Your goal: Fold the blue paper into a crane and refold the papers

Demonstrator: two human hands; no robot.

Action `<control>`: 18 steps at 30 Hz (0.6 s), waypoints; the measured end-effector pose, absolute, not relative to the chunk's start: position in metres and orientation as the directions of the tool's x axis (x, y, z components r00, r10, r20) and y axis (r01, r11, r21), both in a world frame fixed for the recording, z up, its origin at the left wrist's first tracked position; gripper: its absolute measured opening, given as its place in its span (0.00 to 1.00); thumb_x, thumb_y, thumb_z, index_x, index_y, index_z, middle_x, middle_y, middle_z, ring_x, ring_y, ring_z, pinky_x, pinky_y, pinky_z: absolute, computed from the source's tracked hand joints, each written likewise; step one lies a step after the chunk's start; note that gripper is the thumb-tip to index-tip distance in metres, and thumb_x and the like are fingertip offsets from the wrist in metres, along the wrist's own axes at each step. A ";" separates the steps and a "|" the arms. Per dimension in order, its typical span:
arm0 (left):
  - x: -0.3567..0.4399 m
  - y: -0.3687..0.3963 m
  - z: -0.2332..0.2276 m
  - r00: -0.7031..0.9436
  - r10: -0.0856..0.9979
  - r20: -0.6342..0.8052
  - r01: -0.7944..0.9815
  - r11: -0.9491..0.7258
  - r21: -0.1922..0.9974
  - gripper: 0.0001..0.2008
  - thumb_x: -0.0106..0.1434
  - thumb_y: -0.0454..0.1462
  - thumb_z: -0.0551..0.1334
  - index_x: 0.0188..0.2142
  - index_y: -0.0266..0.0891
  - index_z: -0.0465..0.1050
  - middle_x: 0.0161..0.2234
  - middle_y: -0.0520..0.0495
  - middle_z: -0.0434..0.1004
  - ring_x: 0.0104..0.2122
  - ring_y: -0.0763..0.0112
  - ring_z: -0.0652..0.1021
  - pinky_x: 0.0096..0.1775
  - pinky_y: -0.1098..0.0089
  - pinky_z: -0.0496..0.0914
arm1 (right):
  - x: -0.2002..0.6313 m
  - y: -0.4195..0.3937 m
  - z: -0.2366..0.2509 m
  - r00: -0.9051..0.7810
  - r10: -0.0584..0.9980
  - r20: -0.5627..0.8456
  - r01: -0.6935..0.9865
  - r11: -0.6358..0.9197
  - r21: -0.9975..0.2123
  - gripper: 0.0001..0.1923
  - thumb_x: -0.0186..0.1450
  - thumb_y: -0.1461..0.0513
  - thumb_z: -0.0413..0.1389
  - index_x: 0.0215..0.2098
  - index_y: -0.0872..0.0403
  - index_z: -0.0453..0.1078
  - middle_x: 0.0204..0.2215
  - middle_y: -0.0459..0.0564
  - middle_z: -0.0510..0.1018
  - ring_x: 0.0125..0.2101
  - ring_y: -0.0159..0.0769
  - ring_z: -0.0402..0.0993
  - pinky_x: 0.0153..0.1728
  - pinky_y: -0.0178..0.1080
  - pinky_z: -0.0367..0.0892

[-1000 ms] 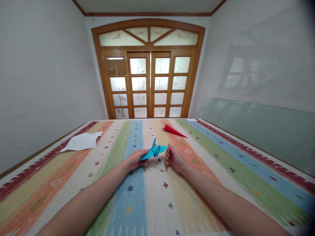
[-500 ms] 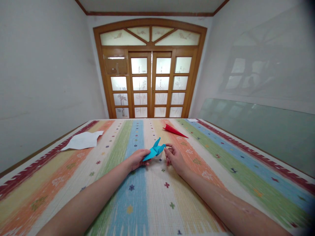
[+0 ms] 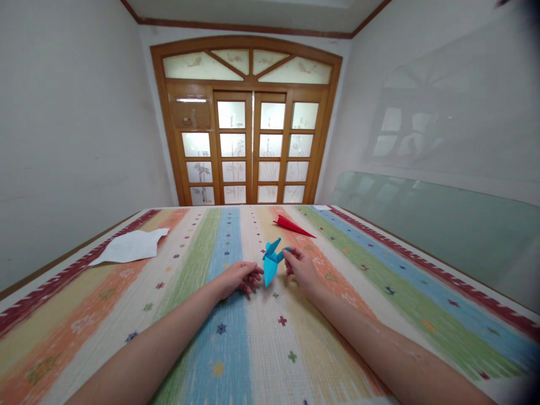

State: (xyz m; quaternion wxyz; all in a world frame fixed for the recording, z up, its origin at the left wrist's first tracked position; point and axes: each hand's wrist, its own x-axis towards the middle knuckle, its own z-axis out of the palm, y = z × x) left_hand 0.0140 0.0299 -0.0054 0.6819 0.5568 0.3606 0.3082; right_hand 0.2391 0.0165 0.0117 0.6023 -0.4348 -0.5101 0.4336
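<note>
A blue folded paper figure (image 3: 270, 263) hangs just above the striped cloth (image 3: 236, 337), one tip pointing down. My right hand (image 3: 300, 268) pinches its right side between thumb and fingers. My left hand (image 3: 238, 278) rests on the cloth just left of the figure, fingers loosely curled, holding nothing; its fingertips sit close to the figure's lower tip.
A red folded paper plane (image 3: 292, 226) lies farther back, right of centre. A white torn sheet (image 3: 129, 247) lies at the far left of the cloth. A wooden glazed door (image 3: 246, 149) closes the room behind. A glass panel (image 3: 439, 216) leans along the right wall.
My left hand let go of the blue figure and settled on the cloth. My right hand took the figure and turned it, so a tip now points down.
</note>
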 end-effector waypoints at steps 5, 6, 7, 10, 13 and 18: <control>0.014 0.030 -0.003 0.575 0.804 -0.147 0.044 0.149 0.988 0.20 0.59 0.49 0.63 0.42 0.33 0.75 0.33 0.43 0.76 0.26 0.73 0.76 0.23 0.75 0.67 | 0.247 0.021 0.032 0.104 0.971 0.217 -0.157 0.231 -0.960 0.13 0.58 0.53 0.62 0.31 0.52 0.69 0.18 0.40 0.66 0.17 0.28 0.61 0.17 0.32 0.61; 0.013 0.029 -0.001 0.577 0.803 -0.147 0.048 0.147 0.988 0.20 0.59 0.48 0.64 0.42 0.34 0.75 0.32 0.43 0.76 0.26 0.73 0.75 0.24 0.74 0.66 | 0.250 0.023 0.036 0.105 0.973 0.208 -0.156 0.222 -0.962 0.14 0.57 0.52 0.63 0.32 0.52 0.69 0.18 0.40 0.66 0.17 0.28 0.62 0.17 0.32 0.62; 0.013 0.028 0.000 0.580 0.801 -0.148 0.052 0.145 0.988 0.21 0.59 0.49 0.64 0.42 0.33 0.74 0.32 0.43 0.76 0.25 0.73 0.75 0.24 0.74 0.66 | 0.253 0.026 0.041 0.106 0.974 0.201 -0.152 0.216 -0.965 0.14 0.57 0.52 0.63 0.33 0.52 0.69 0.19 0.40 0.67 0.18 0.28 0.62 0.18 0.32 0.63; 0.014 0.026 0.002 0.596 0.787 -0.157 0.094 0.126 0.988 0.21 0.59 0.49 0.63 0.42 0.33 0.74 0.31 0.43 0.75 0.25 0.73 0.75 0.24 0.74 0.66 | 0.270 0.040 0.055 0.120 0.969 0.217 -0.128 0.232 -0.964 0.15 0.57 0.51 0.63 0.34 0.53 0.69 0.21 0.41 0.69 0.18 0.27 0.62 0.17 0.31 0.63; 0.018 0.025 -0.001 0.597 0.789 -0.145 0.157 0.062 0.986 0.20 0.58 0.48 0.64 0.41 0.34 0.75 0.31 0.43 0.75 0.25 0.72 0.74 0.23 0.74 0.65 | 0.298 0.060 0.066 0.123 0.954 0.275 -0.004 0.278 -0.961 0.14 0.58 0.52 0.62 0.34 0.53 0.70 0.21 0.43 0.71 0.19 0.28 0.64 0.18 0.31 0.65; 0.023 0.024 -0.013 0.587 0.806 -0.080 0.253 -0.088 0.963 0.15 0.59 0.46 0.62 0.38 0.36 0.76 0.26 0.47 0.73 0.21 0.74 0.70 0.23 0.74 0.63 | 0.358 0.093 0.065 0.292 0.949 0.117 0.147 0.077 -0.986 0.08 0.56 0.60 0.63 0.32 0.54 0.71 0.24 0.49 0.76 0.21 0.31 0.69 0.17 0.32 0.66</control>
